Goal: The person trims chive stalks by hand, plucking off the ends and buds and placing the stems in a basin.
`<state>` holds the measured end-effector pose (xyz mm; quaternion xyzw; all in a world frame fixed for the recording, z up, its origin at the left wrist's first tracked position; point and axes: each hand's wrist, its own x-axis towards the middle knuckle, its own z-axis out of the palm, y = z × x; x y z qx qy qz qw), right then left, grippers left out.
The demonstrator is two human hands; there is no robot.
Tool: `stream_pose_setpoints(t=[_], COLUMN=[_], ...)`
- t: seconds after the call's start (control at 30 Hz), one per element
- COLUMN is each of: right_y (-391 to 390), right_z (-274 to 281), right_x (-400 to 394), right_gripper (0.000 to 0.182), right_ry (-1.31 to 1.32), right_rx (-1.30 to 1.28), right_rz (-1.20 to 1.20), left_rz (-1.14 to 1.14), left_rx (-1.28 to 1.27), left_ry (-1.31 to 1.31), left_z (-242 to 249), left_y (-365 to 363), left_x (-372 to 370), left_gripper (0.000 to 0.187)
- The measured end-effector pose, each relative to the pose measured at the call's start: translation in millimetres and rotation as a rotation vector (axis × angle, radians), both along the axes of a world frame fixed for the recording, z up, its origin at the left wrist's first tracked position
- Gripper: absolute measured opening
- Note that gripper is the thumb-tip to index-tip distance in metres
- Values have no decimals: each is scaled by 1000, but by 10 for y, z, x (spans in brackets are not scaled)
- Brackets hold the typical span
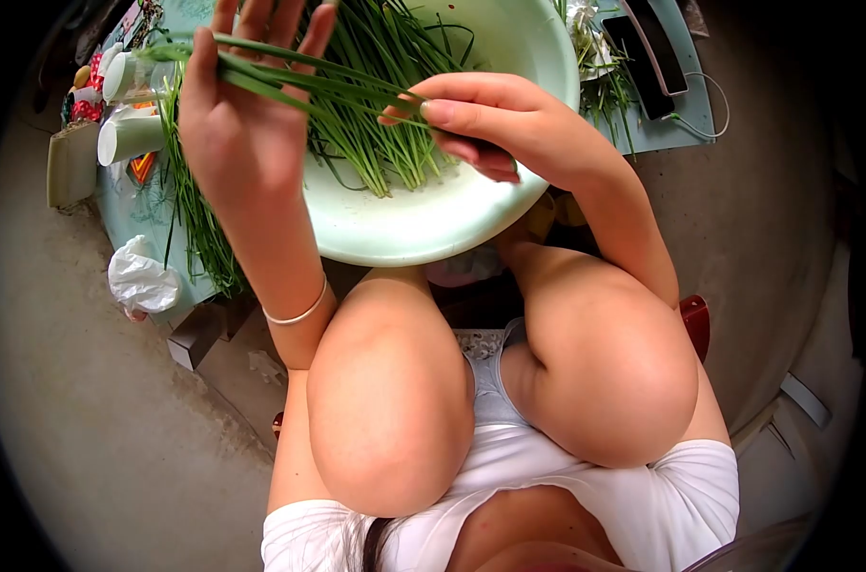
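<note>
White shirt [538,453] right up close, bare knees bent just beyond it. Biggest thing past that is a pale green basin [404,238], with a light blue-green desk [681,138] showing on both sides. Big pile of long green stalks [376,143] lying in the basin, and a smaller bunch [199,224] on the desk to the left. Left hand [252,124] is palm up over the basin's edge, fingers loosely spread, with a few held stalks [352,93] running across them. Right hand [500,114] has its fingers pinched on the other end. Dark phone-looking thing [633,76] sits on the right, two pale cups [133,136] on the left, plus crumpled white plastic [142,276] and a thin bracelet [298,310] on the left wrist.
</note>
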<state>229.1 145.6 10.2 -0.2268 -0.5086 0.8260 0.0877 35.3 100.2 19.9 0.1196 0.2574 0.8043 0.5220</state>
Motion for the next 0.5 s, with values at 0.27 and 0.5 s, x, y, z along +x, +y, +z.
stream_pose_setpoints(t=[0.27,0.5], right_y=[30,111], right_z=[-35,-64], right_x=[-49,42], right_gripper=[30,35], right_ry=[19,91], right_rx=[-37,-148], right_rz=[-196,-117], left_rz=[-508,-322], left_rx=[-150,-208], left_ry=[647,396], left_z=[-171,-179], left_y=[-100,-60], left_x=[384,328], left_gripper=[44,35])
